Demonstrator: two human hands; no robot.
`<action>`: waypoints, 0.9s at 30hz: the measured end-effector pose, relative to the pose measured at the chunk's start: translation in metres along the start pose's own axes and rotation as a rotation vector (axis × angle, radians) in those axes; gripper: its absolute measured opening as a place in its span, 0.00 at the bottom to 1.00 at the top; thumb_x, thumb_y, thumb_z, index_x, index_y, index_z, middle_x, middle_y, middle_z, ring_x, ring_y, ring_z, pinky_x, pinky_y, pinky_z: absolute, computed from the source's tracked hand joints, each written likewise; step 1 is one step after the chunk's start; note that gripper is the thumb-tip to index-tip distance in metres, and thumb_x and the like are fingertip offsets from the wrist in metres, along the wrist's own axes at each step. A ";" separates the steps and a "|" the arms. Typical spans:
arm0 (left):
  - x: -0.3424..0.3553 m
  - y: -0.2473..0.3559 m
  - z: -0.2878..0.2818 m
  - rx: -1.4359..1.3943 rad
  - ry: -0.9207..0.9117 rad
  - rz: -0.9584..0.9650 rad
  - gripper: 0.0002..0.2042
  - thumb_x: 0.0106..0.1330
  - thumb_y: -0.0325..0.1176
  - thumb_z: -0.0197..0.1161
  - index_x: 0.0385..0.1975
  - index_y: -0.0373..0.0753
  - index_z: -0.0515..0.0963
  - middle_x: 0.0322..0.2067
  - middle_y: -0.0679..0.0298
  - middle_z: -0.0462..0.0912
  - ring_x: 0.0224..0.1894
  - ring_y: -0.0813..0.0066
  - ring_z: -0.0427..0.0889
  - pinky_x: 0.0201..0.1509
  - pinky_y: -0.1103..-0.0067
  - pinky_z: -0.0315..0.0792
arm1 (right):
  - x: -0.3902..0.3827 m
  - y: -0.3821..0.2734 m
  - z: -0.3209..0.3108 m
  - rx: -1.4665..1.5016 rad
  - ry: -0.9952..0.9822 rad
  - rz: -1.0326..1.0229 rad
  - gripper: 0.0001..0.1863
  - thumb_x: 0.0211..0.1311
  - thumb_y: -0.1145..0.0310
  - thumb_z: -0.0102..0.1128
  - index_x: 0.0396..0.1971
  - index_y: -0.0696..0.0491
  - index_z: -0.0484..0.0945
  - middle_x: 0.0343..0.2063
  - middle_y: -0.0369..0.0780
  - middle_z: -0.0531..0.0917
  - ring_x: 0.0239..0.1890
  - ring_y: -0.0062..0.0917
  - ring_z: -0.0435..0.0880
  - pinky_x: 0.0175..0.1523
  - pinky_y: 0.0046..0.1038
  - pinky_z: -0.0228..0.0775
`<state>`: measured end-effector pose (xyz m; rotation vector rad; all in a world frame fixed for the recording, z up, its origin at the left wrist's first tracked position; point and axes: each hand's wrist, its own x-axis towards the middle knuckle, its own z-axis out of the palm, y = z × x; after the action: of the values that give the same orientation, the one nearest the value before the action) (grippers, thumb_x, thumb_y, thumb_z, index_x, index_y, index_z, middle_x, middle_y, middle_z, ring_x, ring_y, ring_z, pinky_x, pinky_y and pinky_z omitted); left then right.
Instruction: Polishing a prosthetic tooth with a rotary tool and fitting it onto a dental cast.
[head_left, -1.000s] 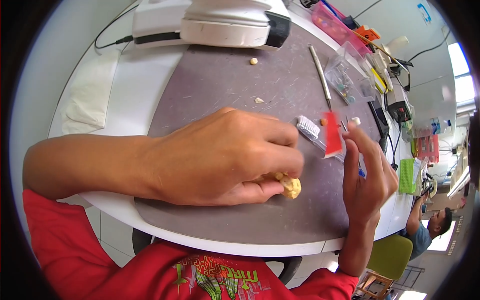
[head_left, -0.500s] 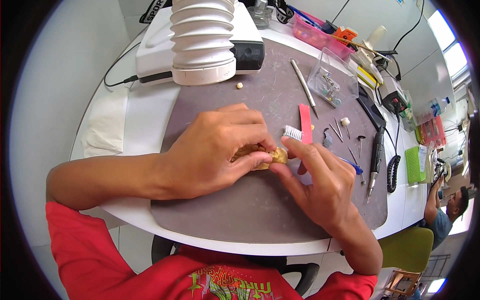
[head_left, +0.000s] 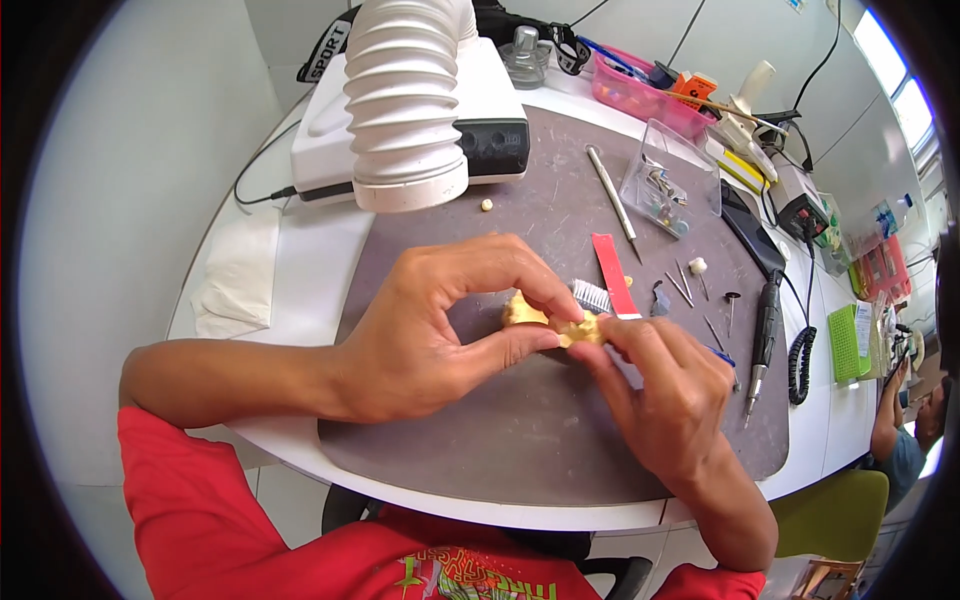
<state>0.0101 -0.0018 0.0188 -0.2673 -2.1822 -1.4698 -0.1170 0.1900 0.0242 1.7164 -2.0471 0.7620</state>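
Observation:
My left hand (head_left: 430, 330) grips a small yellow, lumpy cast (head_left: 582, 331) between thumb and fingertips. My right hand (head_left: 670, 395) has its thumb and fingertips pressed on the same cast from the right. Just behind them on the brown mat (head_left: 540, 430) lie a white-bristled brush (head_left: 590, 293), a red strip with a white end (head_left: 611, 268) and a small gray piece (head_left: 660, 299). Thin metal bits (head_left: 682, 290) and a white ball-headed bit (head_left: 697, 266) sit farther right, beside a black handpiece (head_left: 765, 335).
A white machine (head_left: 315, 150) with a ribbed hose (head_left: 400, 110) stands at the back, a cloth (head_left: 240, 270) left. A metal tool (head_left: 612, 195), clear box (head_left: 668, 190), pink tray (head_left: 630, 80) and green basket (head_left: 848, 340) stand around. A co-worker (head_left: 905, 430) sits far right.
The red strip, earlier raised near my right hand, now lies on the mat. My right hand has come down onto the yellow cast. The view has shifted, showing more of the machine's hose.

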 end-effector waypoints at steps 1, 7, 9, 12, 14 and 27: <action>-0.003 0.002 0.001 0.011 -0.001 0.000 0.10 0.61 0.22 0.69 0.42 0.35 0.82 0.39 0.60 0.83 0.43 0.74 0.81 0.49 0.79 0.73 | 0.001 0.005 -0.001 -0.055 0.015 -0.010 0.13 0.51 0.65 0.76 0.33 0.54 0.82 0.24 0.37 0.82 0.23 0.27 0.82 0.27 0.26 0.73; -0.009 0.016 -0.001 -0.402 0.014 -0.323 0.10 0.67 0.21 0.64 0.46 0.32 0.80 0.43 0.59 0.82 0.48 0.76 0.80 0.54 0.79 0.74 | -0.017 0.043 -0.063 -0.286 0.191 0.541 0.19 0.60 0.58 0.71 0.24 0.56 0.72 0.15 0.35 0.73 0.16 0.21 0.66 0.23 0.26 0.57; -0.003 0.023 0.004 -0.465 -0.011 -0.437 0.10 0.68 0.21 0.62 0.47 0.32 0.80 0.44 0.59 0.82 0.49 0.75 0.81 0.56 0.78 0.75 | -0.047 0.074 -0.085 -0.529 0.056 0.707 0.25 0.62 0.52 0.68 0.21 0.58 0.70 0.13 0.39 0.71 0.16 0.27 0.68 0.25 0.34 0.59; 0.000 0.025 0.006 -0.447 -0.028 -0.456 0.10 0.68 0.22 0.62 0.47 0.32 0.79 0.44 0.58 0.83 0.49 0.75 0.82 0.55 0.79 0.76 | -0.081 0.096 -0.084 -0.499 -0.156 0.860 0.27 0.59 0.50 0.69 0.18 0.59 0.70 0.12 0.41 0.71 0.16 0.28 0.67 0.25 0.35 0.58; -0.003 0.025 0.005 -0.460 -0.028 -0.458 0.10 0.68 0.22 0.62 0.47 0.32 0.79 0.44 0.57 0.83 0.48 0.75 0.82 0.56 0.79 0.76 | -0.074 0.092 -0.083 -0.432 -0.213 0.898 0.28 0.57 0.51 0.71 0.15 0.60 0.70 0.11 0.42 0.71 0.15 0.27 0.66 0.24 0.35 0.57; -0.001 0.038 0.065 -0.709 -0.246 -0.612 0.07 0.68 0.22 0.62 0.44 0.30 0.79 0.44 0.56 0.84 0.49 0.74 0.83 0.55 0.78 0.78 | -0.124 0.071 -0.098 1.285 0.619 0.798 0.17 0.71 0.56 0.58 0.38 0.57 0.71 0.23 0.31 0.70 0.18 0.12 0.62 0.22 0.15 0.51</action>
<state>0.0085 0.0723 0.0293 0.0036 -1.9133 -2.6627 -0.1686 0.3549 0.0164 0.6362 -1.7297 2.8374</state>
